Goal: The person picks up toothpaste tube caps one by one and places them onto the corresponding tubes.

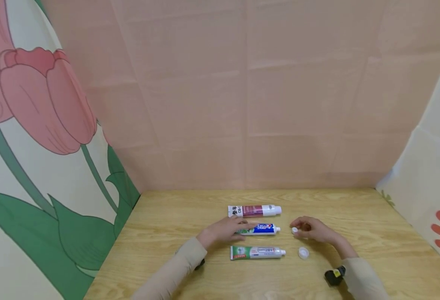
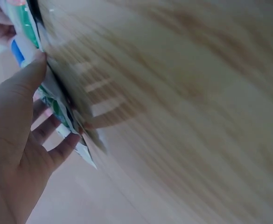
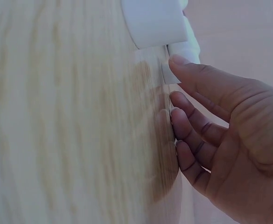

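Wood-grain table (image 1: 159, 221) before us; our left hand (image 1: 222, 230) grips blue-green tube (image 1: 263, 228), our right hand (image 1: 315, 230) pinches small white cap (image 1: 294, 230).

“参半” on maroon tube (image 1: 252, 211), “CB-1” beside it (seemingly), blue tube (image 1: 264, 228) and green tube (image 1: 257, 252) with illegible lettering
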Available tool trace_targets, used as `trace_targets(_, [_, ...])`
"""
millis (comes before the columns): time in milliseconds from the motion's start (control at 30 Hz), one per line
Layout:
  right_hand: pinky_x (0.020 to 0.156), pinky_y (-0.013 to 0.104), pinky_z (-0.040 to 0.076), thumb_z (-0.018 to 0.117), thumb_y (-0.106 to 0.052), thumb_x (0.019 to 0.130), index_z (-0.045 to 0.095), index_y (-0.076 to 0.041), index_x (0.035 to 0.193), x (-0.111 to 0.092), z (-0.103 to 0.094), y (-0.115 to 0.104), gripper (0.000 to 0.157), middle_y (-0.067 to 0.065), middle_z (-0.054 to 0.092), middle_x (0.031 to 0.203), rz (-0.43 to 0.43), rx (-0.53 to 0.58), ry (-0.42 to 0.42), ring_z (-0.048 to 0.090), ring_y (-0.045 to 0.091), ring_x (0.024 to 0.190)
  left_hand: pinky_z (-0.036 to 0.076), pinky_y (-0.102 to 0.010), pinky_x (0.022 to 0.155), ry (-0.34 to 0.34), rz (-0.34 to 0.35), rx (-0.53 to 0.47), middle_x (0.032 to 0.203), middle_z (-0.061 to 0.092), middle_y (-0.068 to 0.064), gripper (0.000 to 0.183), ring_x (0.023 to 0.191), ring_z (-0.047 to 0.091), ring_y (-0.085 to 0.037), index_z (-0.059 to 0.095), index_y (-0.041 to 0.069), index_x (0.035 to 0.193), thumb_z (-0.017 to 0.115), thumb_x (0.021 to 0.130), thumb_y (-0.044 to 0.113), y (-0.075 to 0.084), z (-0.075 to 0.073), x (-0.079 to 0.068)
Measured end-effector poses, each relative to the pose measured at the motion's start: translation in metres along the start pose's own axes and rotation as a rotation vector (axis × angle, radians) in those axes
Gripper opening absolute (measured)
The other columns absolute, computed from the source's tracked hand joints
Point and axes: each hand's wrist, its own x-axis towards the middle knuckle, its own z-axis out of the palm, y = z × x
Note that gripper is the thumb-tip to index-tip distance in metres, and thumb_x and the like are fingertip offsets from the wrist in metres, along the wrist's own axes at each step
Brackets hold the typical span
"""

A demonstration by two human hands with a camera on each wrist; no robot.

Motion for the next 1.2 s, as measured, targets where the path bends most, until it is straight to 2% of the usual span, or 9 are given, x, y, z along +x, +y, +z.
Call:
trace_targets(133, [0.06,0.02,0.042,0.066,-0.016,0.086,0.06,-0.002,0.109,-0.0004,-0.0004,-0.0017,0.027,0.01,0.061,0.092,0.0,0.003,-0.001,0.049,0.006,0.073,0.035,-0.031,0.105,-0.003,0.013,0.003,0.143,0.039,0.007,0.058,0.128,0.037,-0.012,0.017,0.037,0.146,0.043,0.095,0.044,-0.0026,0.0018,0.0006])
trace_targets(333, [0.059,0.021,0.043,0.066,-0.015,0.085,0.061,-0.002,0.105,-0.0012,0.0005,-0.004,0.024,0.01,0.061,0.089,-0.029,0.016,0.021,0.05,0.005,0.072,0.038,-0.028,0.101,0.003,0.034,0.029,0.142,0.04,0.006,0.059,0.123,0.039,-0.011,0.019,0.036,0.146,0.044,0.094,0.046,-0.0045,0.0019,0.0018])
trace_targets(567, [0.058,0.02,0.042,0.065,-0.017,0.087,0.063,-0.004,0.104,0.0003,0.0009,-0.0028,0.022,0.005,0.06,0.088,0.019,0.01,0.017,0.048,0.004,0.071,0.041,-0.022,0.095,0.013,0.061,0.059,0.136,0.046,0.008,0.058,0.115,0.043,-0.008,0.019,0.038,0.146,0.044,0.094,0.045,-0.0085,0.001,0.0034])
trace_targets(867, [0.055,0.021,0.043,0.065,-0.016,0.086,0.062,-0.003,0.103,-0.0001,0.0015,-0.0043,0.022,0.006,0.06,0.088,0.03,0.02,0.019,0.048,0.005,0.069,0.042,-0.018,0.09,-0.003,0.074,0.061,0.127,0.05,0.007,0.057,0.11,0.044,-0.006,0.021,0.04,0.145,0.047,0.094,0.043,-0.0095,-0.001,0.0053])
trace_targets(1200, [0.056,0.02,0.044,0.064,-0.016,0.088,0.062,-0.002,0.106,-0.0016,0.0004,-0.0045,0.023,0.01,0.061,0.093,0.062,0.028,0.004,0.049,0.007,0.071,0.042,-0.017,0.087,0.019,0.052,0.028,0.128,0.049,0.006,0.055,0.107,0.043,-0.007,0.024,0.042,0.144,0.049,0.094,0.039,-0.0054,-0.0004,0.0037])
